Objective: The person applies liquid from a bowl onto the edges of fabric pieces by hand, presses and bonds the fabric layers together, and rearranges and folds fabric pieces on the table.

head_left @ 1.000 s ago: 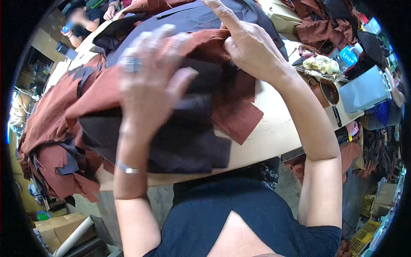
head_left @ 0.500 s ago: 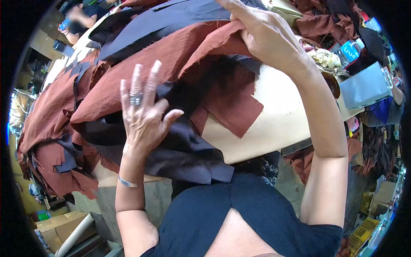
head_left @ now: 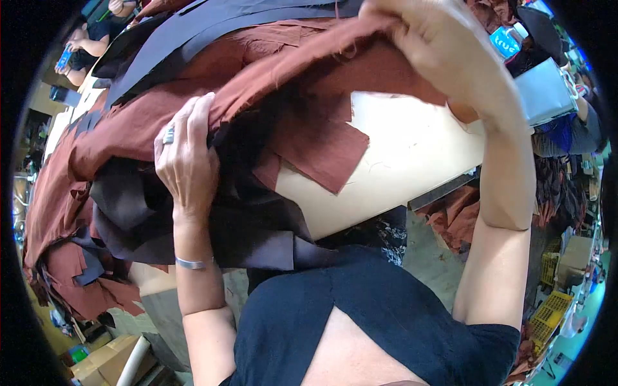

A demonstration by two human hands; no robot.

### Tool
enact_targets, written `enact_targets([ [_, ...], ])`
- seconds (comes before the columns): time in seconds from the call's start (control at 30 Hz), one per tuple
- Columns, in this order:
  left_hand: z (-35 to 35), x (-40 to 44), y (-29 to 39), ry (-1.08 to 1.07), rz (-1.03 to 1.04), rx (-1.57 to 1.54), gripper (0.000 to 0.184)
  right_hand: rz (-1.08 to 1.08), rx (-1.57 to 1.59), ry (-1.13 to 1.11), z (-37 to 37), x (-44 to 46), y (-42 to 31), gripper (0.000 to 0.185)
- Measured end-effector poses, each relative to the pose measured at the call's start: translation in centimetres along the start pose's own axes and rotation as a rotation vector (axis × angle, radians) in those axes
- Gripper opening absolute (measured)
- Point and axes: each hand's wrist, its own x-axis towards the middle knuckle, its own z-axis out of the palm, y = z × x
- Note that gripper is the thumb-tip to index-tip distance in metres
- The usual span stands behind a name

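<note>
Reddish-brown cloth (head_left: pixel 257 83) stretches across the table, its frayed edge lifted toward the upper right. My right hand (head_left: pixel 438 51) is closed on that edge. My left hand (head_left: pixel 188 151), with a ring and a bracelet on its wrist, is wrapped on a fold of the same cloth; its fingertips rest at the fold, thumb partly hidden. Dark cloth (head_left: pixel 251 225) hangs below the left hand over the table's near edge. Behind lies a flat dark blue-grey cloth (head_left: pixel 187 42). A cut reddish piece (head_left: pixel 328 154) lies on the pale tabletop (head_left: pixel 412 141).
A metal tin (head_left: pixel 546 93) and a plastic bottle (head_left: pixel 507 40) stand at the right edge. Ragged cloth scraps (head_left: pixel 96 276) hang at the left. Another person (head_left: pixel 87 48) sits at the far left. Yellow crates (head_left: pixel 550 315) and a cardboard box (head_left: pixel 112 360) are below.
My right hand has drawn the cloth edge to the right and lifted it. My left hand, earlier spread open, has moved left and closed onto the cloth. The view has shifted.
</note>
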Motion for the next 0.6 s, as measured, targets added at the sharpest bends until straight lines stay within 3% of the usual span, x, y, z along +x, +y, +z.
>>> enact_targets([
  [0.1,-0.2,0.5,-0.3,0.101,0.092,0.107,0.051,-0.023,-0.195,0.071,1.4,-1.3,0.9,0.064],
  [0.13,-0.9,1.3,0.5,0.14,0.111,0.138,0.05,-0.176,-0.284,0.233,2.6,-1.7,2.6,0.065],
  [0.27,-1.1,1.4,5.2,-0.074,0.452,0.128,0.042,-0.111,-0.596,0.425,5.0,-7.7,6.2,0.057],
  [0.33,0.7,0.0,7.4,-0.265,0.596,0.035,0.04,0.146,-0.453,0.215,6.8,-11.6,6.6,0.054],
  [0.47,1.6,-1.6,9.5,-0.466,0.531,-0.099,0.047,0.283,-0.385,0.169,9.4,-17.5,6.7,0.056],
  [0.57,1.6,-1.7,9.7,-0.335,0.681,-0.214,0.048,0.349,-0.272,0.229,9.8,-19.0,6.5,0.059],
  [0.6,1.7,-2.4,10.0,-0.389,0.701,-0.297,0.042,0.359,-0.231,0.256,9.9,-19.1,6.5,0.061],
])
